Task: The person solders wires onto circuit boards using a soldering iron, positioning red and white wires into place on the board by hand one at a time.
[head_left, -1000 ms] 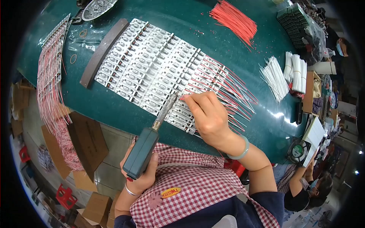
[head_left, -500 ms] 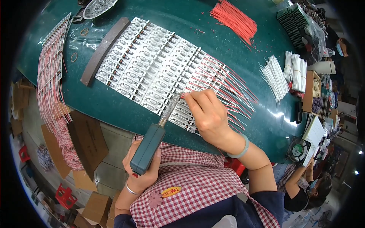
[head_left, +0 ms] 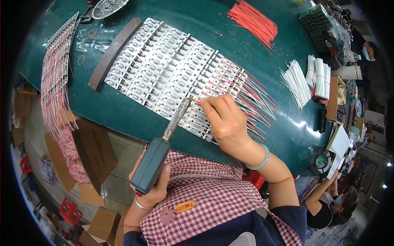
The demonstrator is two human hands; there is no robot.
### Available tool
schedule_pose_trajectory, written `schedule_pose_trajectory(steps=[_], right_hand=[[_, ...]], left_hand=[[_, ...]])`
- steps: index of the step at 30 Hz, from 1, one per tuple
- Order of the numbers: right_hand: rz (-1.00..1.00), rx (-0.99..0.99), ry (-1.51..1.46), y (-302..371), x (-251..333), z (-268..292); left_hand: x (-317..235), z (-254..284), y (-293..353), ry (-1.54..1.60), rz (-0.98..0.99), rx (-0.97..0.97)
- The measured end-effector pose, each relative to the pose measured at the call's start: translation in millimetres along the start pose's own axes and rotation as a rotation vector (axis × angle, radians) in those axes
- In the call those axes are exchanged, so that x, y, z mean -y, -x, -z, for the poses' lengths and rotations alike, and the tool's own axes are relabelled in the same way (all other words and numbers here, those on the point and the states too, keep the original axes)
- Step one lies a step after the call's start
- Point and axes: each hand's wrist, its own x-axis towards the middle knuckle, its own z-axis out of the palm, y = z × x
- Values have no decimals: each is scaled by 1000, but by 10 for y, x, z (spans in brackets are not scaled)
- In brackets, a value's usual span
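My left hand is wrapped round the green handle of a soldering iron. Its long, crusted metal tip reaches up to the white circuit board panel, ending just left of my right fingertips. With thumb and fingers pinched, my right hand holds a red wire by its end against the panel; the rest of that wire is hidden under the hand. Rows of small metal parts cover the panel. Red and white wires fan out from its right side.
A dark curved bar lies along the panel's left edge. Bundles of red wires and white wires rest on the green table. Another wired panel hangs over the left edge above a cardboard box. A co-worker sits at right.
The soldering iron has shifted left, and its tip has drawn slightly away from my right fingertips. My right hand has barely moved and keeps its pinch.
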Motion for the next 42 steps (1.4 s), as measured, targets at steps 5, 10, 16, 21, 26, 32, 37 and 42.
schedule_pose_trajectory(steps=[5, 10, 16, 21, 26, 32, 37, 42], right_hand=[[-21, -80, -73, 43, 111, -20], [16, -56, -49, 49, 83, -35], [10, -40, -25, 60, 94, -45], [13, -39, 3, 54, 108, -39], [23, -22, 33, 61, 120, -51], [0, 23, 27, 51, 137, -9], [6, -8, 28, 58, 116, -45], [19, -55, -24, 75, 146, -19]], left_hand=[[-30, -28, -19, -16, 31, -68], [-37, -15, -24, -31, 8, -43], [-58, -25, -64, -30, 14, -2], [-70, -35, -102, -14, -2, 16], [-82, -21, -112, -35, -6, 27], [31, -21, 16, 7, 20, -15], [55, -15, 41, 6, -17, -53], [61, -8, 69, 32, -1, -66]])
